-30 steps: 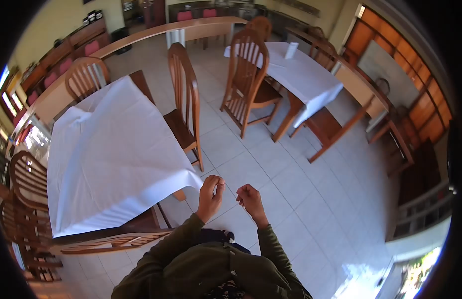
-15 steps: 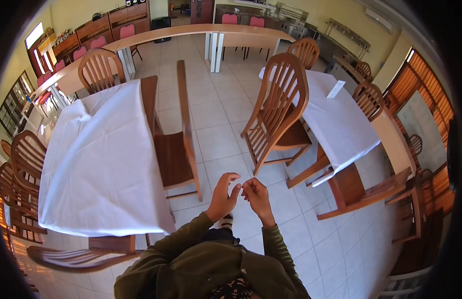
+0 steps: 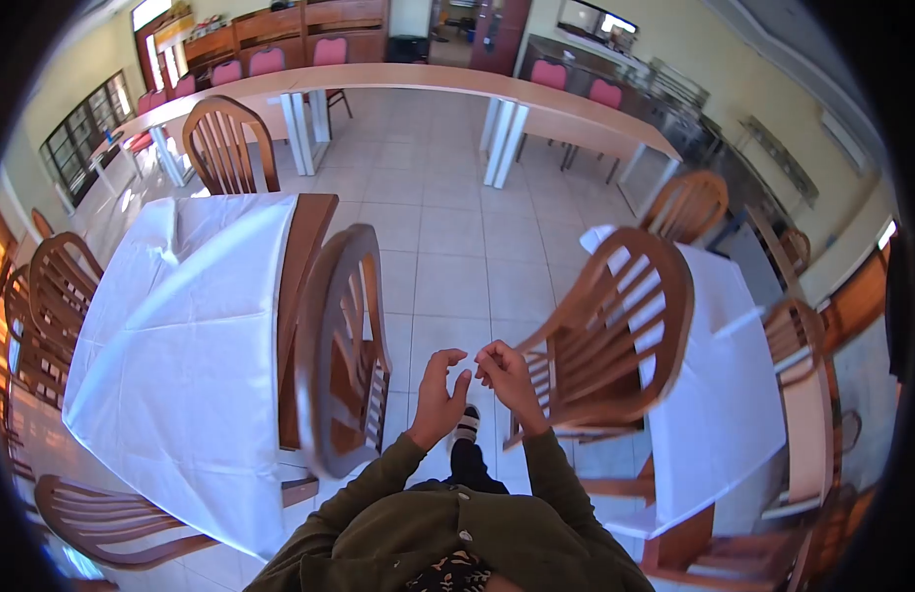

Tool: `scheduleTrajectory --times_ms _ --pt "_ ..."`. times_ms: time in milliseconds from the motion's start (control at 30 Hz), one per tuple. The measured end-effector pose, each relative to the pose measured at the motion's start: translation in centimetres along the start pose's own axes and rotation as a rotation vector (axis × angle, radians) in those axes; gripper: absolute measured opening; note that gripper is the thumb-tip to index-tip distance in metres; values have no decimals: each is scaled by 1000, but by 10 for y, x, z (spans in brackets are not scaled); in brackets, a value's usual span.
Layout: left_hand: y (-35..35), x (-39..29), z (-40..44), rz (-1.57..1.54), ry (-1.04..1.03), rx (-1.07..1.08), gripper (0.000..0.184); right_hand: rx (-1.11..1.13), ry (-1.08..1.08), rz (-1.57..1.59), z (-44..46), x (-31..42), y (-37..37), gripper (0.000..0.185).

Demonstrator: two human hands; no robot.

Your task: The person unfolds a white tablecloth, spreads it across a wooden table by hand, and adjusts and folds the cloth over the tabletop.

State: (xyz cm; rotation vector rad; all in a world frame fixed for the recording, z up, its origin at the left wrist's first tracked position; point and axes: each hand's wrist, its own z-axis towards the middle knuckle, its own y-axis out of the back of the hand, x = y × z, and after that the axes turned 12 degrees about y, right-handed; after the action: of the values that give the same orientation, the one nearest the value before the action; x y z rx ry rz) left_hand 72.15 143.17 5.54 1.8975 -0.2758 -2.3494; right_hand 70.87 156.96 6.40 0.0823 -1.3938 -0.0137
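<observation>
Both of my hands are raised in front of my chest, close together above the tiled floor. My left hand (image 3: 440, 403) is open, with its thumb and curved fingers apart and nothing visible between them. Just beside it, my right hand (image 3: 510, 379) has its fingers bent and drawn together; whether something small is in them I cannot make out. A wooden chair (image 3: 334, 345) with a slatted back stands to my left. Another wooden chair (image 3: 664, 326) is close to my right hand and partly behind it in view; I cannot see any contact.
A white cloth (image 3: 181, 365) covers the table at left, leaving a wooden edge (image 3: 304, 286) bare. A second white cloth (image 3: 719, 424) lies over the right table, with a blurred white object (image 3: 738, 324) on it. Long joined tables (image 3: 398, 79) with red chairs (image 3: 549, 75) stand ahead.
My view has moved forward and turned somewhat left, bringing the two nearest chairs closer on either side. My hands keep nearly the same pose. A foot shows further forward below them.
</observation>
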Motion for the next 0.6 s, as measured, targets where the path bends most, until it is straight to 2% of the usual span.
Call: scheduleTrajectory --times_ms 167,300,467,600 --pt "-34 36 112 -5 120 -168 24 198 35 23 145 -27 28 14" --pt "-41 33 200 68 128 -288 24 325 65 50 258 -32 32 14" --pt "-38 55 290 49 208 -435 27 501 44 98 368 -66 13 14" --pt "-27 90 358 16 209 -609 25 627 154 -14 446 -96 -22 18"
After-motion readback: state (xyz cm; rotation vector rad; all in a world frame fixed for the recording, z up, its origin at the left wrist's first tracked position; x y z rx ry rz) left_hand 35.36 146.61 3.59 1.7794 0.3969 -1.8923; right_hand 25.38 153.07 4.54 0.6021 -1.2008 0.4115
